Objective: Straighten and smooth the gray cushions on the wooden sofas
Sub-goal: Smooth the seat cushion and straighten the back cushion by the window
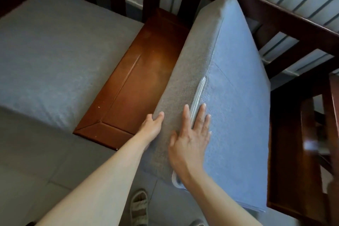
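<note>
The tilted gray cushion (pixel 229 97) stands on its long edge over the bare wooden seat (pixel 132 86), its near corner jutting past the seat front. The right hand (pixel 190 137) lies flat with fingers spread across the top seam, while the left hand (pixel 152 128) grips the lower edge, fingertips hidden. Left of the fingers lies a second cushion (pixel 55 51); beyond them, slatted backrest (pixel 293 29) blocks the far side.

Both hands reach forward: left hand (pixel 153 127) cupped, right hand (pixel 190 139) flat, fingers spread.
</note>
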`<state>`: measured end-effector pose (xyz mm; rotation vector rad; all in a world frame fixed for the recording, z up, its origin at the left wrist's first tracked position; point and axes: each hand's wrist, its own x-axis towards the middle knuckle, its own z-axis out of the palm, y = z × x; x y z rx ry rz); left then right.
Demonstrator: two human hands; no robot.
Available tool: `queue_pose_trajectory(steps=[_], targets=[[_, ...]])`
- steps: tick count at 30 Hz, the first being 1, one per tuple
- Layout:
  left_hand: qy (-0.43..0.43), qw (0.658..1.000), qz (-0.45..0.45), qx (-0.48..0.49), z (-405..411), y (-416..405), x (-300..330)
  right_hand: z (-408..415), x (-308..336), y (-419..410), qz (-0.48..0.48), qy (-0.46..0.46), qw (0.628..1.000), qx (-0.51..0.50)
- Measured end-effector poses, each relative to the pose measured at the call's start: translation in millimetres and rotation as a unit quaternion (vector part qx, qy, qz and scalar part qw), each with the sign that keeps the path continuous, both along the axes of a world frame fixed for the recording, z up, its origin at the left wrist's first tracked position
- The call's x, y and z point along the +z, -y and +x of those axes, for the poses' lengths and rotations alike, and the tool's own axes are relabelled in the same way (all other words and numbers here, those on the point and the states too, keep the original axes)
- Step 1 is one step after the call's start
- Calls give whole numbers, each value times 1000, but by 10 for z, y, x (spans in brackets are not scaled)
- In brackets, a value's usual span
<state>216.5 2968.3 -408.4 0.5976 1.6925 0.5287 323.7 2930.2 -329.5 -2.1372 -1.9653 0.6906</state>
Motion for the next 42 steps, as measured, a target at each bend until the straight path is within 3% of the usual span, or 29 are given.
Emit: queue_pose_trajectory(steps=[6,16,31,39,42], targets=[[25,996,-53,70,136,-63,139,167,124,15,-4,-32,999,0],[-7,999,18,50,661,6,656,792,620,107,41,-99,993,-38],[-218,972,87,-2,2420,51,1813,2687,1495,222,75,-164,981,-67],[-275,950,135,-62,3487,251,2185,3798,1660,395,85,-117,986,-81],[-264,947,157,-95,3808,268,2268,4178,1683,393,42,-176,976,-121]])
